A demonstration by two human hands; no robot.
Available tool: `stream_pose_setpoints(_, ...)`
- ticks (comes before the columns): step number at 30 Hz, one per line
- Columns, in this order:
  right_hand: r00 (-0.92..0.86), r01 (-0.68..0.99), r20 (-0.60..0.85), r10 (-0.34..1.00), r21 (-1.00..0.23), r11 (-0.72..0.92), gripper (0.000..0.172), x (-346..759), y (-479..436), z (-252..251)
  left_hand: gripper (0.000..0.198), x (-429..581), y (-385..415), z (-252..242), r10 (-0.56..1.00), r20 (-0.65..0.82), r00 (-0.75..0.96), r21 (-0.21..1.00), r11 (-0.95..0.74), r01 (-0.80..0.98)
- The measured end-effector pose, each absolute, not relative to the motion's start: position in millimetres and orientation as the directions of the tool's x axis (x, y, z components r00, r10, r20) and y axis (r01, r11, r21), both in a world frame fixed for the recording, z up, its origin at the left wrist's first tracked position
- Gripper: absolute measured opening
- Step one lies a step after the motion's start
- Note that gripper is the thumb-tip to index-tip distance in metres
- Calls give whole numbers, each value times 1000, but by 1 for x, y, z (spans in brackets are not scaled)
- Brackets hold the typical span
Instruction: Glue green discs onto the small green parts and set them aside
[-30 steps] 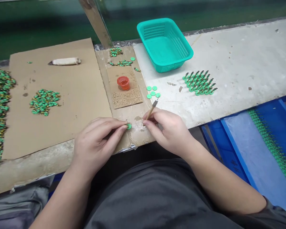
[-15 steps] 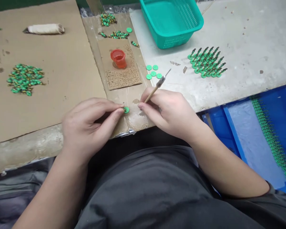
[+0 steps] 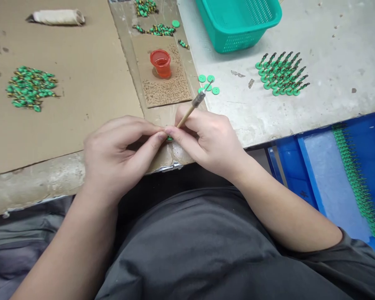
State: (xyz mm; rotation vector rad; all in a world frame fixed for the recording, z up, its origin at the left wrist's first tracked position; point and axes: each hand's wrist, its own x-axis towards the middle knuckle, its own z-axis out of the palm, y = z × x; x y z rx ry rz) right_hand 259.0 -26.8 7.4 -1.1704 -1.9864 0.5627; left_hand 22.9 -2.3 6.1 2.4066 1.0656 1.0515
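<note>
My left hand point(image 3: 118, 154) is closed in a pinch at the front of the bench, its thumb and fingertip at the edge of a small green disc point(image 3: 170, 138). The fingers cover most of that disc and any small part on it. My right hand point(image 3: 206, 135) grips a thin wooden stick tool point(image 3: 187, 116) with a grey-wrapped end and a fine metal needle, which points up and away. Its thumb and finger also meet my left fingertips over the disc. Several loose green discs point(image 3: 216, 91) lie beyond the needle.
A red cup point(image 3: 160, 63) of liquid stands on a speckled cardboard piece point(image 3: 175, 93). Green-and-gold small parts point(image 3: 31, 89) are heaped at left, near a wrapped roll point(image 3: 58, 17). Discs with upright dark stems point(image 3: 283, 75) stand right, by a green basket point(image 3: 237, 39). Blue trays point(image 3: 371, 146) sit below.
My right hand has moved left, bringing its fingertips to the disc at my left hand. The disc is now mostly covered. The whole view has shifted slightly, with bench items higher in the picture.
</note>
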Motion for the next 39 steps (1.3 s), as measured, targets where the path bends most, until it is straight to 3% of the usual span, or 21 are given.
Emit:
stream_pose_setpoints(6,-325,538,422,847,-653,532,30,256,-25,6,14,21,-1,4,725,514,458,518,-688,508)
stream_pose_setpoints(12,-348,612,353,868,-616,496,35,246,-30,13,15,20,-3,2,722,519,457,512,-691,511)
stream_pose_setpoints(19,-346,580,341,874,-655,485,31,242,-26,14,14,19,-3,3,728,521,446,501,-684,531)
stream_pose_setpoints(25,-176,587,360,916,-709,392,37,263,-21,12,8,19,-5,6,758,475,448,549,-653,523)
stream_pose_setpoints(33,-361,597,283,889,-662,453,33,277,-11,15,8,16,-1,1,697,522,492,394,-708,586)
stream_pose_setpoints(39,-394,570,278,876,-674,470,42,275,-2,16,5,17,2,-2,715,474,514,445,-698,561)
